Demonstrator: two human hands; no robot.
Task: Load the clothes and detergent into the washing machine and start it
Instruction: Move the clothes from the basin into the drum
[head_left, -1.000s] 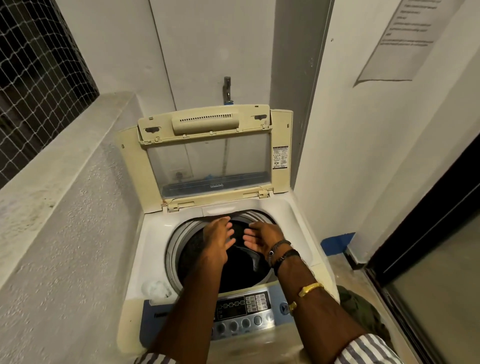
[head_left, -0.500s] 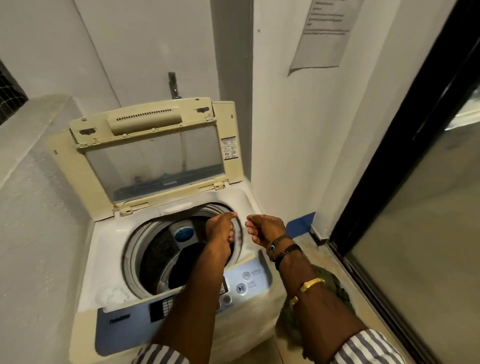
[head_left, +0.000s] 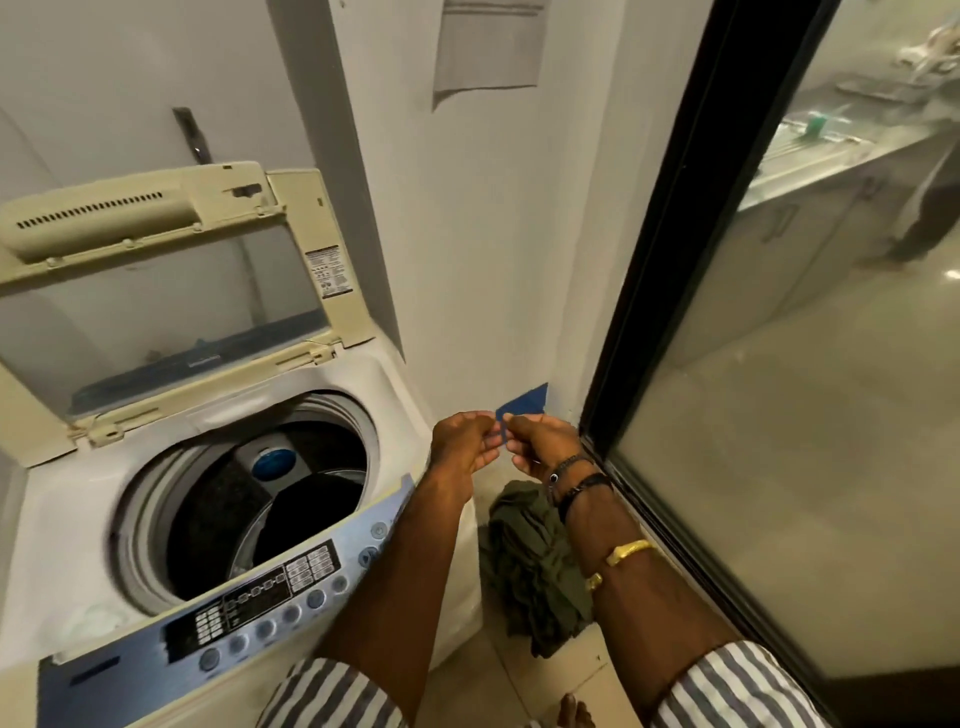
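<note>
This is the laundry corner of a home, a narrow white-walled nook. A top-loading washer (head_left: 62, 525) stands against the wall with its lid (head_left: 291, 208) up, under a tap (head_left: 189, 132) and beside a paper notice (head_left: 488, 47). Green clothes (head_left: 530, 561) lie heaped on the tiled floor (head_left: 467, 686), and just right of them a black-framed glass door (head_left: 779, 467) shows a kitchen counter (head_left: 831, 150) with cupboards below.
</note>
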